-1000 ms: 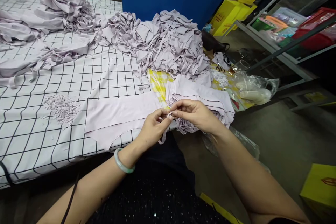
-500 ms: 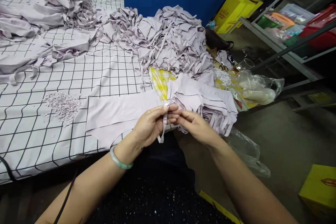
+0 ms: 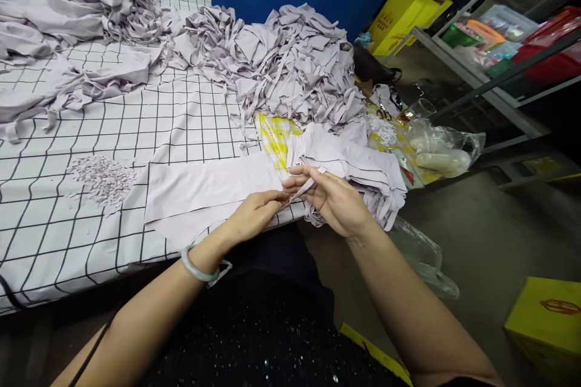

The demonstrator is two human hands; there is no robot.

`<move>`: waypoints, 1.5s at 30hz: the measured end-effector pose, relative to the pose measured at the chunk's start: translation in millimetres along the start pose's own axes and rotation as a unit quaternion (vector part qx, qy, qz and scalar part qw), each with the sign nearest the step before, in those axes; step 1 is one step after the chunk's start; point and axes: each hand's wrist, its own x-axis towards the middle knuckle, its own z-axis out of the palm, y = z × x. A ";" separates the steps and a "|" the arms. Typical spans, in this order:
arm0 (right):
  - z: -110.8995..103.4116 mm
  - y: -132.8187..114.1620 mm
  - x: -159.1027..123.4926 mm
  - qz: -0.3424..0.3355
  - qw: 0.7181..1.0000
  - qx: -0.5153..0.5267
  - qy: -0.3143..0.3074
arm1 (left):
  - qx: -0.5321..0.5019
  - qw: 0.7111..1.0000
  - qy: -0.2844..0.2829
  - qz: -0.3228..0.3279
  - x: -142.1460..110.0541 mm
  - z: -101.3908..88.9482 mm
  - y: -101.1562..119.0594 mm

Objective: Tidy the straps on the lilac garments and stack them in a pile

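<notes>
Head view shows your left hand [image 3: 252, 216] and right hand [image 3: 336, 201] pinching a narrow lilac strip [image 3: 302, 188] between them, near the checked tablecloth's [image 3: 200, 124] front edge, beside the stacked cloth pieces [image 3: 363, 160].

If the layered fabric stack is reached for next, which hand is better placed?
Likely the right hand, close beside the layered fabric stack; the left hand is farther off, by the flat fabric piece.

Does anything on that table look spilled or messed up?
Maybe the little pale scraps: a few have strayed from their pile on the checked tablecloth. The big fabric heap also looks tangled, behind a neater stack of pieces. Nothing looks clearly broken.
</notes>
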 end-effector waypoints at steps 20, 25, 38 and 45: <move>7.6 -5.5 4.3 0.043 0.988 -0.040 -0.140 | -0.083 0.991 0.103 0.029 -14.6 5.7 -8.2; 23.8 16.6 -20.5 0.037 0.979 -0.127 -0.157 | -0.253 0.966 0.038 -0.028 -24.8 1.5 7.0; 34.8 55.3 -32.2 0.025 0.987 -0.156 -0.038 | -0.220 0.963 0.138 -0.070 -46.2 5.8 0.2; 34.0 52.1 -45.6 -0.016 0.974 -0.217 -0.060 | -0.051 0.990 0.121 -0.047 -54.3 8.0 -5.1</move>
